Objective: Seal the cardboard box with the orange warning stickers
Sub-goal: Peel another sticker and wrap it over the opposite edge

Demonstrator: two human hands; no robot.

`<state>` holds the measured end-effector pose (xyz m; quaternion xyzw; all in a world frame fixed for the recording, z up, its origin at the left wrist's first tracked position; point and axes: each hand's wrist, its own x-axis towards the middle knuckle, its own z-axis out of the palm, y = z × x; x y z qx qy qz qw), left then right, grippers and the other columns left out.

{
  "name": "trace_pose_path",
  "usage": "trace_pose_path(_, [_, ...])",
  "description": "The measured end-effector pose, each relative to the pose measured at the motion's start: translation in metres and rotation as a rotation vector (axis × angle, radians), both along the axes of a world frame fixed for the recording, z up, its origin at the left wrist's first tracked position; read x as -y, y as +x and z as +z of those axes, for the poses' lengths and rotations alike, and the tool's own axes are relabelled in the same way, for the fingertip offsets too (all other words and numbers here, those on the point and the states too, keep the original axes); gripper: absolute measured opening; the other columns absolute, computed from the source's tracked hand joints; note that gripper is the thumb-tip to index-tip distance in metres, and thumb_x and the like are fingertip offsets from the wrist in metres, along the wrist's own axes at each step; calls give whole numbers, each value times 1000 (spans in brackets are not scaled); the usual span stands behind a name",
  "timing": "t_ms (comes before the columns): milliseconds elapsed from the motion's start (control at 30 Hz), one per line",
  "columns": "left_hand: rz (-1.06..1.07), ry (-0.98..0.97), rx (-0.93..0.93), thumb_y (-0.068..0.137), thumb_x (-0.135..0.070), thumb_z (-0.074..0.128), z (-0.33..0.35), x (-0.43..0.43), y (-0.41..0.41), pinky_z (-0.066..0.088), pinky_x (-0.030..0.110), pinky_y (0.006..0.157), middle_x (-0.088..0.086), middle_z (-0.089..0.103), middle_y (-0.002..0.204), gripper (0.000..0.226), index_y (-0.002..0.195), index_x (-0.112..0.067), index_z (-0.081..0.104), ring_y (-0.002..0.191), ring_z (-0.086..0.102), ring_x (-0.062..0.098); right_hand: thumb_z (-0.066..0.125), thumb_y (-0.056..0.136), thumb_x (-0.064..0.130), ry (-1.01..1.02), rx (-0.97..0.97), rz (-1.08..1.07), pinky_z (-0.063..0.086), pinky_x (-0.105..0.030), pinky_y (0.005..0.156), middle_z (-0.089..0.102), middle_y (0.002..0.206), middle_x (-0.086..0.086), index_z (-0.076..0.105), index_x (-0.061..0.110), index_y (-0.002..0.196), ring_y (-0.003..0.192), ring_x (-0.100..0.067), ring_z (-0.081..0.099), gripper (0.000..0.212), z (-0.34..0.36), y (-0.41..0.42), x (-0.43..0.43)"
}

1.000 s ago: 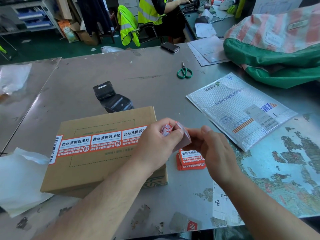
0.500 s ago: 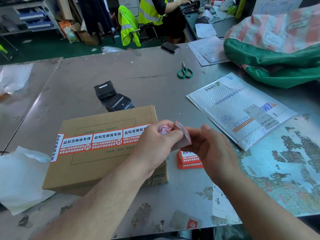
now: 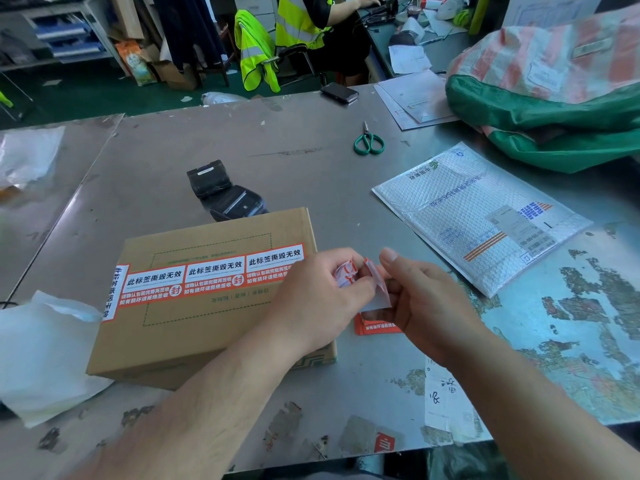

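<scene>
The left hand (image 3: pixel 311 299) and right hand (image 3: pixel 427 301) pinch a curled orange-and-white sticker (image 3: pixel 346 276) beside the flat rectangular cardboard box (image 3: pixel 207 336).

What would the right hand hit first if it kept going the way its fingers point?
The right hand points left and pinches the sticker. Straight on, it would likely meet the left hand first, then the box behind; depth is hard to judge.

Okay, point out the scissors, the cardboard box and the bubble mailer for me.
scissors (image 3: pixel 368 136), head view, where the green handles meet.
cardboard box (image 3: pixel 207 323), head view, on its bare top face.
bubble mailer (image 3: pixel 460 216), head view, middle of its bubbled face.
</scene>
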<state>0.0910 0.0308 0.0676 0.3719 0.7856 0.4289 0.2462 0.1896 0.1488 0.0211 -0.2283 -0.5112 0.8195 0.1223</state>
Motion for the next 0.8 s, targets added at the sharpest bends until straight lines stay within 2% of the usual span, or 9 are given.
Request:
trace_pose_path(67, [-8, -3, -12, 85, -34, 64, -1, 0, 0, 49, 38, 63, 8, 66, 71, 17, 78, -18, 66, 68, 58, 25, 61, 85, 42, -2, 23, -6, 52, -58, 87, 72, 98, -30, 77, 2, 91, 79, -31, 71, 43, 0, 0, 1])
trace_pose_path(167, [-19, -11, -24, 85, -33, 64, 0, 1, 1, 49, 41, 65, 9, 66, 73, 18, 80, -16, 67, 71, 58, 27, 68, 82, 45, -4, 44, 10, 47, -69, 92, 71, 95, -27, 78, 7, 83, 82, -33, 68, 39, 3, 1, 3])
trace_pose_path(300, [-34, -3, -14, 82, -34, 63, -1, 2, 2, 49, 40, 61, 9, 66, 70, 17, 77, -18, 66, 65, 56, 27, 85, 61, 62, -8, 61, 38, 45, -73, 91, 69, 99, -31, 68, -10, 100, 87, -36, 66, 83, 11, 2, 7])
trace_pose_path(367, [-35, 1, -15, 82, -32, 63, -1, 2, 2, 48, 37, 58, 9, 64, 68, 16, 75, -18, 64, 59, 51, 21, 81, 69, 56, -25, 48, 33, 44, -76, 92, 67, 102, -37, 68, -11, 100, 89, -38, 64, 76, 14, 2, 9])
trace_pose_path(433, [-33, -6, -33, 84, -28, 63, -2, 3, 1, 48, 38, 58, 9, 63, 67, 15, 75, -16, 63, 58, 53, 19, 69, 83, 46, -46, 49, 1, 40, -78, 93, 62, 105, -45, 65, -15, 98, 90, -40, 61, 62, 15, 2, 10])
trace_pose_path(533, [-31, -5, -36, 83, -27, 62, -3, 4, 1, 48, 39, 60, 9, 64, 68, 14, 76, -15, 63, 68, 58, 28, 62, 86, 38, -71, 45, -26, 36, -78, 94, 62, 94, -39, 63, -15, 89, 89, -42, 58, 54, 13, 3, 11])
trace_pose_path(633, [-45, 24, -7, 84, -21, 63, -4, 6, 2, 47, 37, 59, 11, 63, 69, 12, 75, -13, 62, 66, 56, 28, 60, 87, 35, -61, 56, -44, 41, -75, 91, 61, 92, -34, 64, -13, 87, 88, -41, 58, 48, 10, 2, 10])
trace_pose_path(700, [-58, 47, 11, 82, -23, 62, -5, 7, 1, 45, 36, 57, 12, 62, 69, 13, 75, -12, 62, 64, 53, 27, 63, 85, 35, -45, 49, -60, 48, -65, 84, 61, 92, -33, 63, -12, 86, 87, -39, 59, 46, 7, 2, 9])
trace_pose_path(800, [-73, 75, 50, 80, -25, 60, -6, 8, 2, 44, 34, 57, 14, 60, 70, 14, 75, -12, 63, 61, 49, 20, 66, 81, 36, -52, 26, -67, 44, -54, 79, 61, 94, -33, 54, -17, 92, 85, -38, 61, 56, 5, 1, 9])
